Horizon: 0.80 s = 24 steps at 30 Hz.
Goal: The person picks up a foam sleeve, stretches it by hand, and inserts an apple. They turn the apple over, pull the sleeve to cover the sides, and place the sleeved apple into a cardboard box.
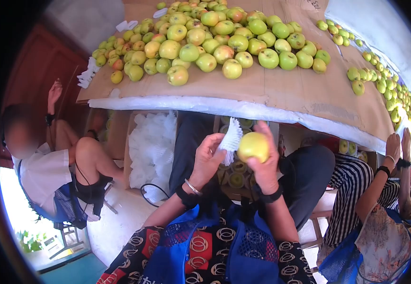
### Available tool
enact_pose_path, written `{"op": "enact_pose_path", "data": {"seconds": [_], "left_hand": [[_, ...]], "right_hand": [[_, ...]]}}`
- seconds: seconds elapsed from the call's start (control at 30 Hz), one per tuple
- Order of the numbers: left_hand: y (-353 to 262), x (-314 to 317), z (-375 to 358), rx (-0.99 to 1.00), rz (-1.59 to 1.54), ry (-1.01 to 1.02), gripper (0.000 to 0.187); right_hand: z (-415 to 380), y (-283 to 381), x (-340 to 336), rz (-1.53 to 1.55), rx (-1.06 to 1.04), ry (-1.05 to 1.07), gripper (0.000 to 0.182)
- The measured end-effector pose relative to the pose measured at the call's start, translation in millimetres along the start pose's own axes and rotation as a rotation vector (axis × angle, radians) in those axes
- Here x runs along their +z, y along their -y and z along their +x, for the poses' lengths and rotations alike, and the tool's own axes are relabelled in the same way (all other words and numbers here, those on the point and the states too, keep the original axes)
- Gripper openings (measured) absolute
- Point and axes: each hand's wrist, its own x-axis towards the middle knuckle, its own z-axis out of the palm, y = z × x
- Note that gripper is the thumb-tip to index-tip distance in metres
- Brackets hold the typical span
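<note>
A white foam net sleeve (232, 139) is pinched in my left hand (209, 158), its fingers closed on the lower part of the net. Just to the right, my right hand (267, 163) grips a yellow-green apple (253, 146) from its right side, close beside the net. Both hands are in front of the table edge, over my lap. Below them, a box of apples (236, 180) shows between my knees, partly covered by my hands. The large pile of apples (224, 54) lies on the cardboard-topped table (262, 90) ahead.
A carton full of white foam nets (151, 146) stands left of my legs. One person (42, 170) sits at the left; another person's hands (399, 149) reach toward apples at the right (395, 94). The table's padded front edge (205, 105) runs above my knees.
</note>
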Motion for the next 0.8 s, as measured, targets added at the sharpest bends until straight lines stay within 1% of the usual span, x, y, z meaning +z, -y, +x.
{"op": "enact_pose_path", "data": {"seconds": [0.03, 0.07, 0.1, 0.13, 0.17, 0.2, 0.23, 0.27, 0.3, 0.33, 0.37, 0.4, 0.57, 0.63, 0.67, 0.73, 0.8], "left_hand": [[0, -2, 0, -0.044, -0.168, 0.01, 0.041], [-2, -5, -1, -0.058, -0.176, 0.004, 0.037], [-2, -8, -2, -0.061, -0.171, 0.003, 0.037], [-1, -11, -3, -0.111, -0.169, 0.049, 0.036], [0, -13, -4, -0.159, -0.17, 0.098, 0.035], [-3, -12, -5, -0.189, -0.19, 0.114, 0.029], [-1, -10, -6, -0.191, -0.198, 0.119, 0.029], [2, -8, -7, -0.247, -0.282, 0.079, 0.027], [5, -9, -9, -0.303, -0.36, 0.034, 0.025], [11, -10, -9, -0.266, -0.331, 0.028, 0.024], [12, -11, -10, -0.275, -0.255, 0.003, 0.024], [11, -12, -9, -0.278, -0.252, -0.001, 0.023], [1, -9, -8, -0.257, -0.317, 0.017, 0.021], [1, -6, -9, -0.15, -0.227, -0.035, 0.022], [0, -6, -8, -0.148, -0.234, -0.033, 0.022], [-2, -8, -8, -0.248, -0.28, 0.013, 0.024], [3, -8, -10, -0.234, -0.265, 0.032, 0.023]], "right_hand": [[2, 7, -3, 0.124, 0.051, -0.15, 0.051], [5, 11, -10, 0.209, 0.132, -0.158, 0.047], [8, 12, -20, 0.297, 0.212, -0.17, 0.043], [8, 10, -29, 0.271, 0.189, -0.145, 0.039], [6, 5, -28, 0.275, 0.185, -0.151, 0.039], [6, 2, -29, 0.436, 0.217, -0.105, 0.043], [5, 2, -31, 0.591, 0.251, -0.057, 0.046], [3, 1, -29, 0.656, 0.284, -0.079, 0.051], [6, -3, -30, 0.764, 0.348, -0.049, 0.051], [7, -5, -31, 0.826, 0.415, -0.036, 0.053], [9, -5, -31, 0.888, 0.476, -0.02, 0.056], [9, -8, -30, 0.945, 0.503, -0.003, 0.055], [4, -11, -31, 1.001, 0.499, 0.001, 0.049], [9, -11, -31, 1.025, 0.487, 0.017, 0.047], [9, -12, -30, 1.044, 0.488, 0.018, 0.048], [6, -13, -32, 1.061, 0.496, 0.006, 0.048], [7, -16, -30, 1.125, 0.497, 0.018, 0.049]]}}
